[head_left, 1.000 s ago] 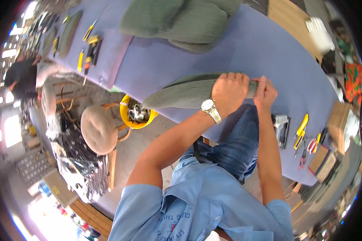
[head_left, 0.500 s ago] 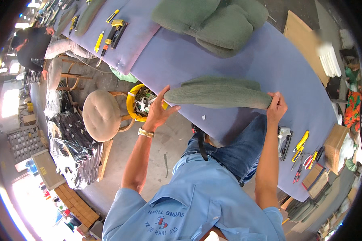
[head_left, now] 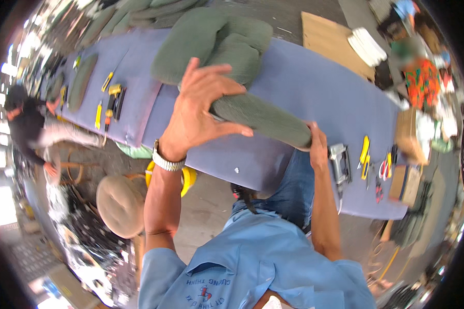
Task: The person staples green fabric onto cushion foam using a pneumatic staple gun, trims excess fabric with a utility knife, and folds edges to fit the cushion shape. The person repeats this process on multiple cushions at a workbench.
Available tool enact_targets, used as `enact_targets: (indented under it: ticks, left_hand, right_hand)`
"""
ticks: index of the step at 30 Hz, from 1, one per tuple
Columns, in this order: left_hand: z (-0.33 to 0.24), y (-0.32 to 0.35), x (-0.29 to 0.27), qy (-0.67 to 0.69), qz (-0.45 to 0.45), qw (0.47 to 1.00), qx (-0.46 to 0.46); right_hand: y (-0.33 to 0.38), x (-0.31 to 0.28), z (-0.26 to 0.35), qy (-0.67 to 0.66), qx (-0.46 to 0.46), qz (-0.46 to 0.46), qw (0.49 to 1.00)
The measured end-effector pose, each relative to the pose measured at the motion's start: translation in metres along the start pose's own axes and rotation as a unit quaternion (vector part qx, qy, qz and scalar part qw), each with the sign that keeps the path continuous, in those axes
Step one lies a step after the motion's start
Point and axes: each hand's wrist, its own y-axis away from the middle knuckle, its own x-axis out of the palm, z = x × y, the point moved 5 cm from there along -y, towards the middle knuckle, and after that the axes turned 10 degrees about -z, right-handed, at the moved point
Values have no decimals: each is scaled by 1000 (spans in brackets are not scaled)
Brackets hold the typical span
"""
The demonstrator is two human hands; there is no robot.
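Observation:
A green fabric-covered cushion [head_left: 268,118] is seen edge-on over the purple-covered table [head_left: 325,82], slanting down to the right. Around its far right end my right hand [head_left: 318,147] is closed, fingers on the edge. My left hand [head_left: 198,110], a metal-banded watch on its wrist, is at the cushion's left end. Its fingers and thumb are spread wide, with that end in the gap between them; whether the palm presses on it is hidden. Just beyond the left hand lie several more green cushions [head_left: 211,46] in a pile.
On the right of the table are a staple gun [head_left: 340,162], yellow cutter [head_left: 365,149] and red-handled pliers [head_left: 379,190]. Another staple gun [head_left: 113,105] lies far left. A beige round stool [head_left: 119,206] and yellow bucket [head_left: 189,180] stand left. A person [head_left: 28,121] works farther left.
The cushion has tilted, its left end rising toward me. My left hand has moved up and spread its fingers; my right hand still grips the right end. The view has turned.

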Motion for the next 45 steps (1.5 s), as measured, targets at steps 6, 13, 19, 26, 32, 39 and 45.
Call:
enact_targets:
  ticks: [6, 13, 19, 26, 32, 39, 45]
  left_hand:
    - [74, 16, 22, 127, -255, 937, -200]
    - [13, 60, 72, 343, -145, 835, -405]
    - [-36, 103, 96, 256, -115, 910, -305]
    - [-44, 97, 80, 120, -38, 949, -289]
    - [-46, 54, 42, -13, 192, 966, -173]
    - [7, 141, 157, -86, 318, 936, -123]
    - [13, 144, 136, -105, 301, 936, -147]
  right_hand:
    - [60, 90, 83, 92, -248, 131, 955]
    - [108, 81, 61, 42, -186, 47, 981]
    - [58, 18, 191, -9, -394, -90, 915]
    - [13, 80, 233, 156, -575, 13, 803]
    - [-9, 36, 137, -43, -278, 29, 959]
    - [11, 15, -43, 230, -15, 259, 938]
    - [-10, 64, 5, 352, -214, 423, 807]
